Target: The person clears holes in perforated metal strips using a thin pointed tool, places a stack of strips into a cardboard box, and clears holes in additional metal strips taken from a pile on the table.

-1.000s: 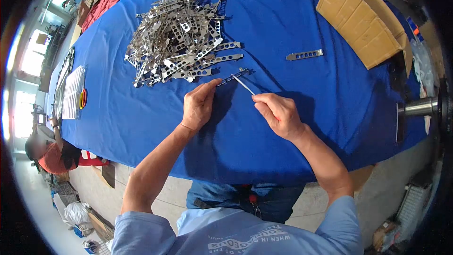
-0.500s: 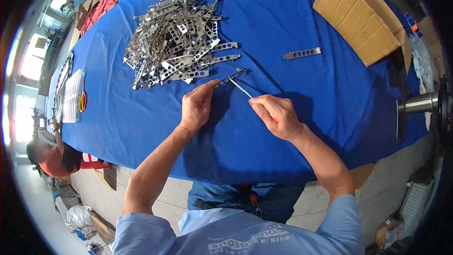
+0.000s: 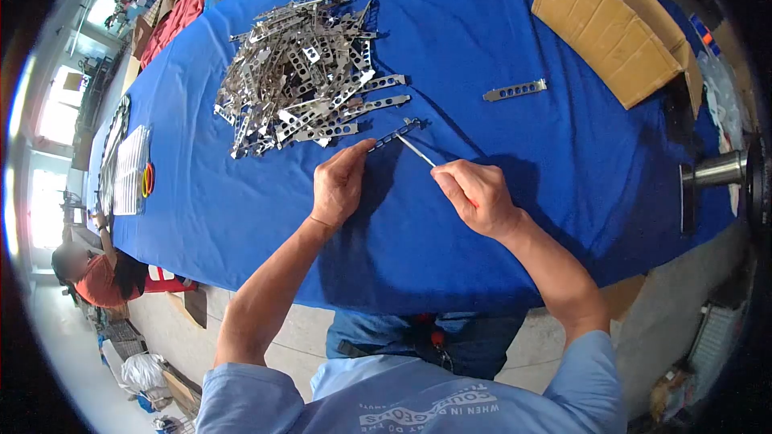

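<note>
Pinched in my left hand point(image 3: 338, 185) is one end of a narrow metal bracket point(image 3: 389, 139) with a row of holes. It points away from me to the upper right, over the blue cloth. My right hand point(image 3: 478, 198) is closed round a thin whitish rod point(image 3: 416, 151). The rod's tip meets the bracket near its far end; whether it enters a hole I cannot tell. Beyond my left hand lies a heap of similar perforated brackets point(image 3: 293, 72). A single bracket point(image 3: 515, 91) lies apart, to the right of the heap.
A cardboard box point(image 3: 611, 36) stands at the upper right of the blue-covered table point(image 3: 466, 24). A metal cylinder point(image 3: 718, 171) juts in at the right edge. At the left are a white rack-like item point(image 3: 130, 173) and yellow and red rings point(image 3: 148, 180). Another person point(image 3: 96, 273) is at the far left.
The rod's tip and my right hand have shifted slightly right, with the tip still at the bracket. The view has moved a little; both grips look the same.
</note>
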Demonstrator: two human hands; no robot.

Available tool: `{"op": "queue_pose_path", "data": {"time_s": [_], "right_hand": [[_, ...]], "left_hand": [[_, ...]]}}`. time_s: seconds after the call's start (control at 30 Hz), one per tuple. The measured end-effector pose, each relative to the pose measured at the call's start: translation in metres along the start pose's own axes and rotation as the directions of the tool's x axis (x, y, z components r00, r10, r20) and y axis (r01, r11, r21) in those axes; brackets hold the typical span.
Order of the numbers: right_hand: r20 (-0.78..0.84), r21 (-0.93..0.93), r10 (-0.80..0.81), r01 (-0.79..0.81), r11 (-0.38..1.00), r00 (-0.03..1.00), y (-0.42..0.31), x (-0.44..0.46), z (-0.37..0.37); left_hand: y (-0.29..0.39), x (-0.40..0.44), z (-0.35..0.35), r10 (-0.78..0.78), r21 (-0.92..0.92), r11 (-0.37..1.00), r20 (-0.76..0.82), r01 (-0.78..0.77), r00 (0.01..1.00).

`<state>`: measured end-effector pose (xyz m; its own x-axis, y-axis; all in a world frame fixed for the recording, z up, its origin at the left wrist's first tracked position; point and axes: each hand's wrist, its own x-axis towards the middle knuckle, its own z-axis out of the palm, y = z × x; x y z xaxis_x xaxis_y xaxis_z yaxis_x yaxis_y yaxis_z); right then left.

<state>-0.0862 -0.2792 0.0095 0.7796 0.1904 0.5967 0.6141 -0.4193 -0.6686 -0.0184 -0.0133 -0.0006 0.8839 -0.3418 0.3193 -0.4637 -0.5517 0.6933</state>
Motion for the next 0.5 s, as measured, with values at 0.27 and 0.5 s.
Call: {"op": "queue_pose_path", "data": {"time_s": [0.27, 0.5], "right_hand": [[0.015, 0.028, -0.01, 0.01, 1.0, 1.0, 0.0007, 0.0003, 0.0007], [-0.015, 0.023, 0.004, -0.004, 1.0, 1.0, -0.0009, 0.0016, 0.0037]], "left_hand": [[0.002, 0.0001, -0.0002, -0.036, 0.007, 0.999, 0.02, 0.036, 0.999], [-0.001, 0.0005, 0.0017, 0.013, -0.002, 1.0, -0.009, -0.013, 1.0]]}}
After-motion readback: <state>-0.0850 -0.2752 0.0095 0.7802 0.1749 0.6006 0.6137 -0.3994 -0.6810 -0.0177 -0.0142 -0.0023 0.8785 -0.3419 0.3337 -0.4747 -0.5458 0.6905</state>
